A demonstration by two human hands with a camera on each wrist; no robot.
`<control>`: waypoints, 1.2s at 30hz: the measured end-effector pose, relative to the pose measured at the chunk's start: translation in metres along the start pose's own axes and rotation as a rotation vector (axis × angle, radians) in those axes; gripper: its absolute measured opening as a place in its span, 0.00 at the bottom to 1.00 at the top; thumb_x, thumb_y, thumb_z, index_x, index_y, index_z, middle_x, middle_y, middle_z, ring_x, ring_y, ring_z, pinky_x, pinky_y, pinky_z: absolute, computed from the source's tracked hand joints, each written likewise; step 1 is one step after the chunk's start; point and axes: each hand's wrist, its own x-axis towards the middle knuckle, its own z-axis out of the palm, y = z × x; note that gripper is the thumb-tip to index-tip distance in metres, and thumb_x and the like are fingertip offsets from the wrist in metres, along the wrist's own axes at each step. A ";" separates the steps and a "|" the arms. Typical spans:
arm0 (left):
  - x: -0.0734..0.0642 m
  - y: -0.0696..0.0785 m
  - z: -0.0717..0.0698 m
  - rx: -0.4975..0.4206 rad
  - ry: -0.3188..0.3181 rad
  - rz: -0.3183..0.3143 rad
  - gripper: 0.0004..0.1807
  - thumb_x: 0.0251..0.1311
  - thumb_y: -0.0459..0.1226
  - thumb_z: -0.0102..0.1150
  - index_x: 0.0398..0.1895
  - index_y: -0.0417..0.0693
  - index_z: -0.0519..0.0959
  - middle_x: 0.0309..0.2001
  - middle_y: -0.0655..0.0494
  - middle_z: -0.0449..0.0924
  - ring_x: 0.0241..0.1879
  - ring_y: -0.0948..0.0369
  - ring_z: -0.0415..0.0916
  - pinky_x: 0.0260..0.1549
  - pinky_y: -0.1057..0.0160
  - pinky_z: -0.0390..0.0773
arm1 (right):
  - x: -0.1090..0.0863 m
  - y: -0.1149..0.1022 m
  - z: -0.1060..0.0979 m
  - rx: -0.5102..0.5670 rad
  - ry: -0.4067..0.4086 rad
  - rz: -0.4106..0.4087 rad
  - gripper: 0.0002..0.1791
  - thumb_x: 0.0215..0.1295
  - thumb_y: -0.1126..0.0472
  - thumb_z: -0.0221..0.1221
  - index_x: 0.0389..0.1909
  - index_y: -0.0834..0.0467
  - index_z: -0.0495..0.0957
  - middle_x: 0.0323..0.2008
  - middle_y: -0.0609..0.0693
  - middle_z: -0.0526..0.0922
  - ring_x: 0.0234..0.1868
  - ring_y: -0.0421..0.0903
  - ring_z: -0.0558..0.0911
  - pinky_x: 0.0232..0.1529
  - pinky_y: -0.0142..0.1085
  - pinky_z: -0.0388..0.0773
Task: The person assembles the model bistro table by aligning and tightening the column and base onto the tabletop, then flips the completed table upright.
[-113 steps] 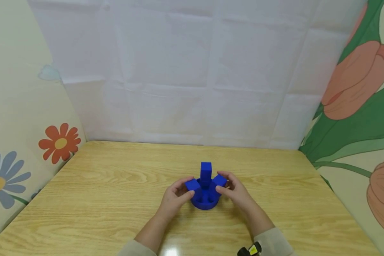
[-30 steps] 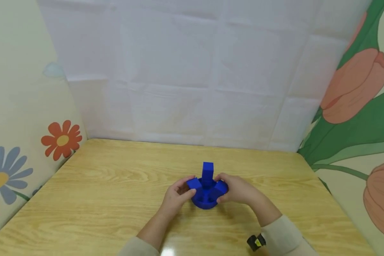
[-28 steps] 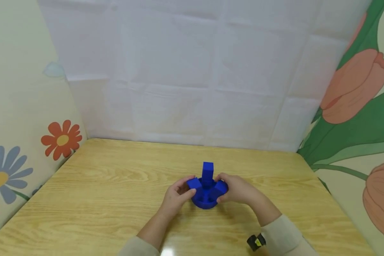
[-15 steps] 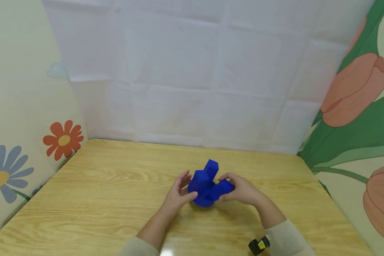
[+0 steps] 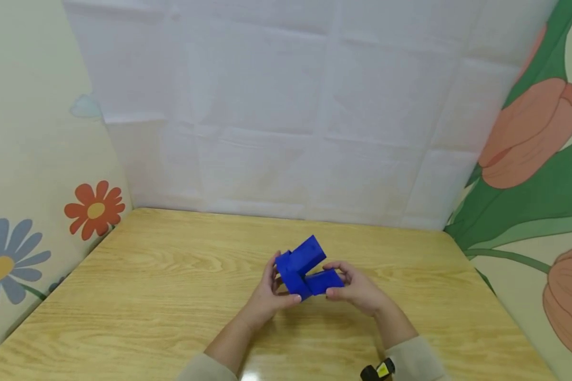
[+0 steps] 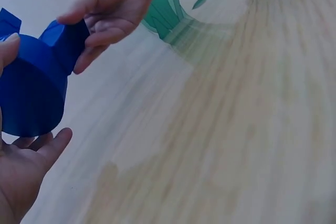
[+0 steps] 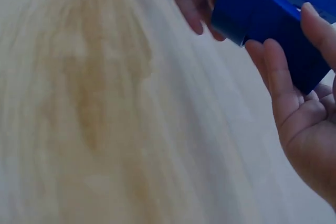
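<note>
A blue plastic piece (image 5: pixel 305 258) with a round cup-like base and square-ended arms is tilted on its side between both hands in the head view. My left hand (image 5: pixel 263 299) grips the round base, thumb on the near side and fingers round the far side. In the left wrist view that blue base (image 6: pixel 31 90) sits between thumb and fingers. My right hand (image 5: pixel 360 292) pinches one square arm between thumb and fingers. The right wrist view has this blue arm (image 7: pixel 294 45) lying across the fingers. Part of the base is hidden by the left hand.
Under the hands lies a wood-grain table (image 5: pixel 181 296). A white cloth (image 5: pixel 267 132) hangs behind its back edge, with flower-patterned sheets (image 5: pixel 33 159) at the sides. A black strap device (image 5: pixel 377 370) with a yellow mark sits at the right sleeve.
From standing upright on its base, the blue piece has been tipped over, its arms swinging right. The left hand has shifted onto the base; the right hand keeps hold of one arm.
</note>
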 end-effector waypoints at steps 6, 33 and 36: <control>0.002 0.006 0.003 -0.014 0.091 0.012 0.60 0.49 0.32 0.72 0.78 0.43 0.40 0.75 0.37 0.48 0.72 0.39 0.53 0.66 0.42 0.66 | 0.008 0.013 0.004 0.084 -0.028 -0.036 0.43 0.61 0.62 0.66 0.69 0.72 0.51 0.53 0.56 0.80 0.49 0.43 0.83 0.52 0.38 0.81; 0.019 0.056 0.004 0.695 -0.027 0.076 0.60 0.40 0.46 0.75 0.77 0.45 0.51 0.73 0.38 0.54 0.66 0.39 0.62 0.57 0.36 0.73 | 0.014 -0.055 0.019 -0.518 0.080 -0.086 0.51 0.57 0.46 0.69 0.77 0.52 0.52 0.72 0.60 0.63 0.71 0.61 0.66 0.65 0.59 0.68; 0.020 0.055 0.004 0.686 -0.034 0.070 0.60 0.42 0.46 0.74 0.77 0.44 0.50 0.73 0.37 0.54 0.66 0.38 0.62 0.57 0.36 0.72 | 0.017 -0.046 0.020 -0.472 0.115 -0.068 0.51 0.55 0.48 0.71 0.76 0.52 0.53 0.71 0.61 0.64 0.68 0.62 0.69 0.62 0.59 0.71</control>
